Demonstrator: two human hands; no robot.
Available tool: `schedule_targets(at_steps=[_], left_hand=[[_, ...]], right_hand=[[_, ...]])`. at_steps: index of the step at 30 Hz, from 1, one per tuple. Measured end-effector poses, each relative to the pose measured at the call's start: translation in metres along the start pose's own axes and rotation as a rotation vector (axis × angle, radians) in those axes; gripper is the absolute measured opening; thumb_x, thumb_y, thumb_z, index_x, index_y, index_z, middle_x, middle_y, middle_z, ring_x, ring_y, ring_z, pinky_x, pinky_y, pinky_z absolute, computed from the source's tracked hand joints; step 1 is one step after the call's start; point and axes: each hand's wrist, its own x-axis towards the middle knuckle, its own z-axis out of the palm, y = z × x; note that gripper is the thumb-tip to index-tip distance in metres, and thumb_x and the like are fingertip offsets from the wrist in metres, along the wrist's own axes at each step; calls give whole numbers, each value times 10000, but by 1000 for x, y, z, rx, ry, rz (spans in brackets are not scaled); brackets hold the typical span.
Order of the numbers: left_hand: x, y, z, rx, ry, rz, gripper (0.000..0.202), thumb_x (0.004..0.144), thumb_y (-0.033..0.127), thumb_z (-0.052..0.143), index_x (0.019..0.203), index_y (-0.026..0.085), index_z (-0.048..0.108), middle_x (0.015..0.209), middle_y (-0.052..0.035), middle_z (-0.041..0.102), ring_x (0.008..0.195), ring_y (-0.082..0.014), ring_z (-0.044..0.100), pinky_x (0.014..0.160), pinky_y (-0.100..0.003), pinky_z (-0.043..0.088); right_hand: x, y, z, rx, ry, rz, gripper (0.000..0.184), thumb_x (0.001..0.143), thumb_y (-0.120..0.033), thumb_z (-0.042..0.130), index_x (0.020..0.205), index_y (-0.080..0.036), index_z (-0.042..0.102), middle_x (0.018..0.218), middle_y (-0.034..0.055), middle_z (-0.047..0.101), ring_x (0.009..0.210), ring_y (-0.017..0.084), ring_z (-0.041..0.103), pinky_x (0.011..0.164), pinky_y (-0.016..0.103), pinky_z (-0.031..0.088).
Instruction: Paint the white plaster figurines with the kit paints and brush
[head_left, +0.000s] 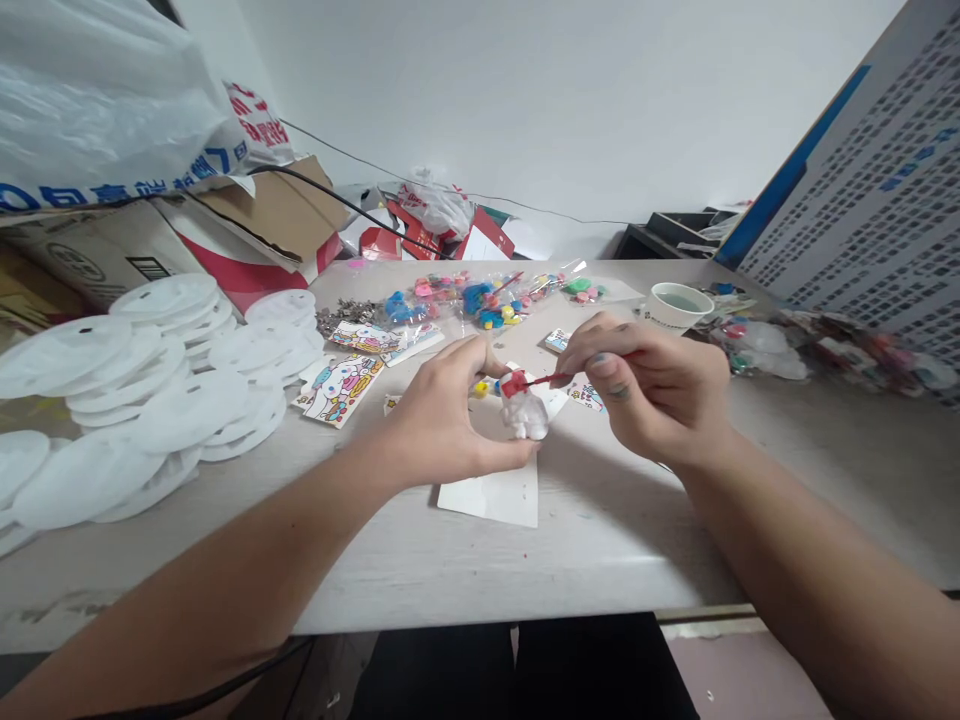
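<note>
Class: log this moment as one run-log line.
left hand: holds small white plaster figurine | right hand: holds thin red paintbrush, tip on figurine's red top | under: white paper sheet

Discs (150, 400) lie left, cup (677, 305) right, bags (480, 295) behind.

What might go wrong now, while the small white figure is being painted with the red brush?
The left hand pinches the small white figure low down, so wet red paint may smear onto its fingers. The brush in the right hand could stray beyond the red patch. Drips may miss the white paper and mark the table.
</note>
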Motion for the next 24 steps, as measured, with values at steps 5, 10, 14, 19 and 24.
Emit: schedule_targets(at_steps=[5,10,14,19,24], left_hand=[[-1,3,-1,29,-25,-7,390,630,354,775,905,206,540,908,0,612,825,-168,568,712,-323,432],[0,5,-1,68,-29,-1,358,634,329,763,864,206,518,872,10,590,796,-154,543,677,-310,417],[0,3,1,67,-26,18,357,648,304,749,918,204,537,923,-1,598,846,-163,557,712,-313,436],[-1,1,3,95,-13,51,359,650,276,740,929,201,527,977,-18,597,907,-179,563,762,-319,453],[0,0,2,148,-26,77,339,664,275,729,903,206,499,1016,-35,551,976,-207,539,811,-347,456]], right_hand=[[-1,4,0,2,-21,54,158,953,-149,542,949,-200,692,790,54,701,728,168,656,669,352,513],[-1,3,1,8,12,73,157,959,-154,540,936,-199,689,788,52,697,718,164,656,659,346,511],[-1,1,0,25,-20,67,159,960,-164,540,922,-204,689,769,46,705,711,163,654,655,343,513],[-2,4,-2,-45,58,107,151,962,-218,560,906,-223,700,779,44,712,697,164,661,637,343,517],[1,1,-1,-29,191,125,199,974,-270,561,850,-225,710,714,23,683,643,138,659,603,315,519]])
